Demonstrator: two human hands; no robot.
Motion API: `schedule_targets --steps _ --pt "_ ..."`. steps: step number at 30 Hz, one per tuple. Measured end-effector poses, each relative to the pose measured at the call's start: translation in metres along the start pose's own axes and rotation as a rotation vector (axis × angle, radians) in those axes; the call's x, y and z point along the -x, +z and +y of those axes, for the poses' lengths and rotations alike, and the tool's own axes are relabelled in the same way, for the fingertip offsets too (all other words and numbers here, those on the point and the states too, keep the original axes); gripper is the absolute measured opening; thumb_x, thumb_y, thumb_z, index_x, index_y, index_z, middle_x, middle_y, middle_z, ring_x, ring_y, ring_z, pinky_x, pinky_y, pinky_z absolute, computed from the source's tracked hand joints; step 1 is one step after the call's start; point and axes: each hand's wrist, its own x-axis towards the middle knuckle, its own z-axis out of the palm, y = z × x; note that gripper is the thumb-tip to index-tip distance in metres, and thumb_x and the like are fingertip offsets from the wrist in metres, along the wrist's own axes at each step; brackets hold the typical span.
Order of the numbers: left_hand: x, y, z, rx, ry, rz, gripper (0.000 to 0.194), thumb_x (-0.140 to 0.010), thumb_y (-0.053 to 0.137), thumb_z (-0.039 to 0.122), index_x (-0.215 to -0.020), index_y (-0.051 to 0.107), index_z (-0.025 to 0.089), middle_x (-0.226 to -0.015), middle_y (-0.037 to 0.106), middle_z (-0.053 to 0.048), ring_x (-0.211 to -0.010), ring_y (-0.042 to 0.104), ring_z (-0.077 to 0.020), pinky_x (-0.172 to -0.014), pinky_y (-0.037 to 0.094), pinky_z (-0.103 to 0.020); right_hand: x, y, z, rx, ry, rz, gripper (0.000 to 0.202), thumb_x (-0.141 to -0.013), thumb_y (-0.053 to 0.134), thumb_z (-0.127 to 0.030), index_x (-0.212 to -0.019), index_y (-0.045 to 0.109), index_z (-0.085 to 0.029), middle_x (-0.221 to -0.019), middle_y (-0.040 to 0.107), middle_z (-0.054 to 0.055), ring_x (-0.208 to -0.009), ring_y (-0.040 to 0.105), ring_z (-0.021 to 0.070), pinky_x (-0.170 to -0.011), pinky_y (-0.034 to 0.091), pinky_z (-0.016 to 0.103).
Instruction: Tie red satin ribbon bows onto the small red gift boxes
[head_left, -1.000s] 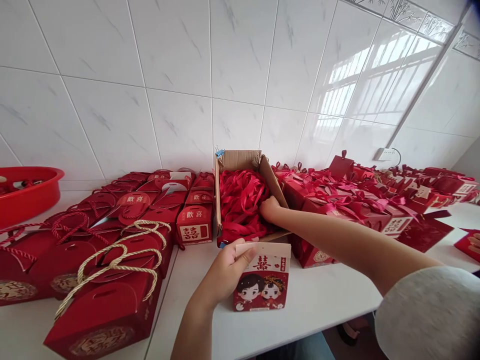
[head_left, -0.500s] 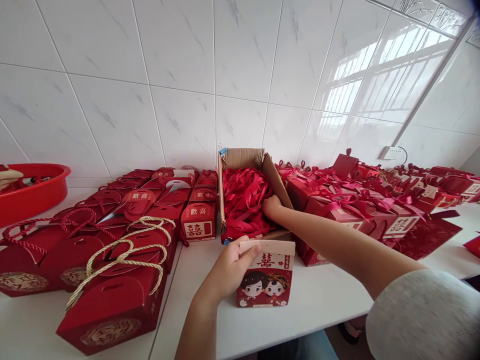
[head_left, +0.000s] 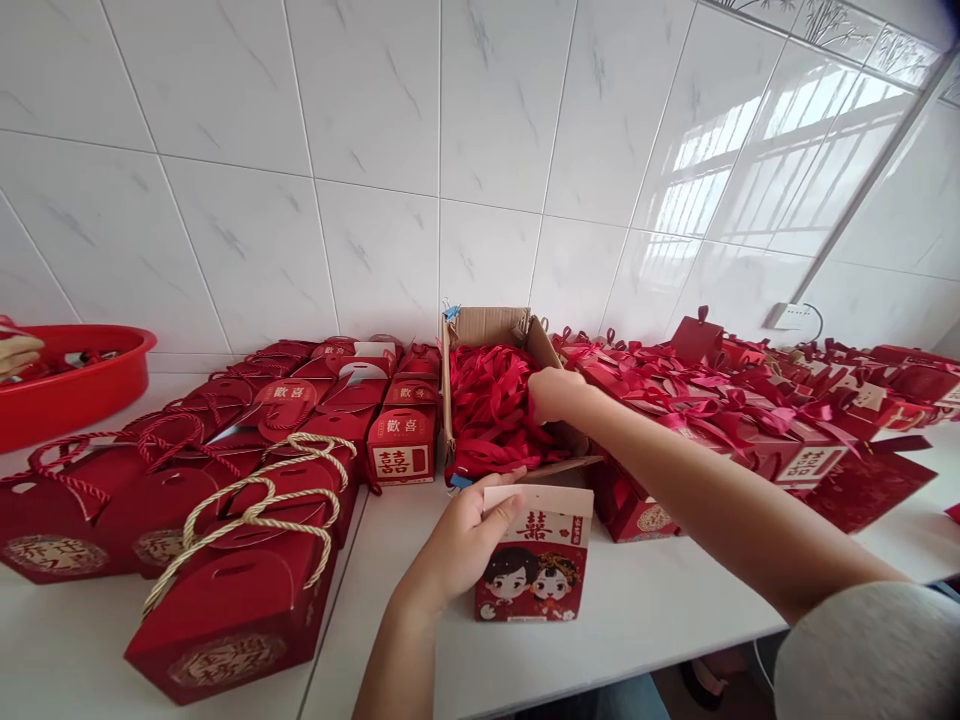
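The small carton (head_left: 534, 560) is red below and cream above, printed with a cartoon couple and red characters. The ribbons (head_left: 487, 395) are crimson, the cardboard box (head_left: 491, 324) plain brown. Gold cords (head_left: 246, 521) top deep-red boxes (head_left: 225, 595) bearing pale gold round medallions; the basin (head_left: 82, 405) is bright red, the bench (head_left: 637, 610) white, the wall tiles (head_left: 375, 110) white with grey veining.

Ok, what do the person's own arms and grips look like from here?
Left grip and right grip are both bare: no gloves or wristbands show. A plain light grey sleeve with a curved edge covers the upper part of the right arm. The left arm is bare as far as it shows.
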Motion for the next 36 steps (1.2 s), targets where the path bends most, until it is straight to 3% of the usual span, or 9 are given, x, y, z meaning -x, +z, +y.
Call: schedule_targets --steps 3,6,10,15,17,20,25,30,36 --pt "0.001 0.002 0.001 -0.006 0.049 0.022 0.043 -0.088 0.053 0.046 -0.123 0.063 0.022 -0.143 0.049 -0.008 -0.131 0.044 -0.03 -0.11 0.032 -0.044 0.029 -0.026 0.015 -0.092 -0.066 0.066 0.016 -0.078 0.064 -0.023 -0.085 0.071 -0.01 -0.082 0.07 0.01 -0.079 0.066 0.0218 -0.068 0.051 0.03" --pt "0.003 0.004 0.005 0.033 0.05 0.012 0.049 -0.089 0.052 0.043 -0.134 0.052 0.024 -0.145 0.048 -0.009 -0.126 0.05 -0.0291 -0.105 0.04 -0.044 0.061 -0.037 0.032 -0.413 -0.195 0.134 0.019 -0.082 0.056 -0.029 -0.081 0.071 -0.017 -0.071 0.068 0.002 -0.066 0.062 0.0132 -0.06 0.047 0.023" --pt "0.007 0.003 0.009 0.002 0.027 0.023 0.046 -0.09 0.052 0.041 -0.131 0.055 0.022 -0.133 0.059 -0.01 -0.113 0.06 -0.0268 -0.096 0.048 -0.041 0.086 -0.027 0.046 -0.968 -0.363 0.213 0.021 -0.077 0.066 -0.037 -0.075 0.067 -0.016 -0.069 0.063 0.001 -0.063 0.054 0.0106 -0.057 0.043 0.022" --pt "0.008 -0.012 0.004 -0.208 0.027 0.224 0.034 -0.089 0.051 0.044 -0.109 0.066 0.02 -0.111 0.07 -0.006 -0.102 0.064 -0.0235 -0.089 0.05 -0.031 0.084 -0.003 0.054 -1.303 -0.513 0.18 0.019 -0.074 0.073 -0.033 -0.077 0.065 -0.016 -0.069 0.06 0.0 -0.06 0.05 0.0083 -0.052 0.039 0.02" --pt "0.012 -0.024 0.001 -0.278 -0.039 0.297 0.035 -0.087 0.053 0.048 -0.102 0.066 0.019 -0.103 0.071 -0.006 -0.097 0.065 -0.0239 -0.082 0.052 -0.029 0.08 0.002 0.053 -1.258 -0.529 0.134 0.016 -0.075 0.071 -0.031 -0.078 0.064 -0.017 -0.068 0.06 -0.001 -0.058 0.05 0.0083 -0.051 0.039 0.019" --pt "0.022 -0.045 0.002 -0.331 -0.157 0.35 0.039 -0.082 0.058 0.051 -0.1 0.066 0.017 -0.098 0.071 -0.006 -0.094 0.065 -0.0249 -0.08 0.052 -0.029 0.071 0.008 0.039 -0.929 -0.526 0.072 0.006 -0.076 0.065 -0.023 -0.074 0.066 -0.017 -0.065 0.063 -0.001 -0.058 0.054 0.0098 -0.052 0.04 0.02" --pt "0.046 -0.069 0.019 -0.351 -0.292 0.192 0.035 -0.081 0.058 0.051 -0.085 0.067 0.017 -0.085 0.07 -0.004 -0.084 0.065 -0.0227 -0.07 0.052 -0.024 0.044 0.037 -0.02 -0.255 -0.51 -0.168 0.014 -0.069 0.062 -0.01 -0.077 0.072 -0.015 -0.076 0.072 0.007 -0.068 0.066 0.0197 -0.053 0.044 0.024" --pt "0.059 -0.071 0.031 -0.436 -0.378 0.1 0.036 -0.082 0.056 0.052 -0.094 0.069 0.021 -0.092 0.072 -0.002 -0.09 0.065 -0.0221 -0.074 0.052 -0.022 0.021 0.072 -0.063 -0.221 -0.33 -0.155 0.034 -0.076 0.055 -0.003 -0.107 0.068 -0.01 -0.103 0.07 0.02 -0.094 0.069 0.0299 -0.071 0.054 0.033" --pt "0.062 -0.065 0.029 -0.422 -0.285 0.035 0.024 -0.081 0.059 0.042 -0.087 0.071 0.022 -0.084 0.073 0.0 -0.079 0.066 -0.019 -0.067 0.053 -0.021 0.019 0.079 -0.072 -0.242 -0.214 -0.059 0.032 -0.083 0.05 -0.003 -0.107 0.069 -0.012 -0.104 0.07 0.02 -0.097 0.068 0.0278 -0.077 0.055 0.033"
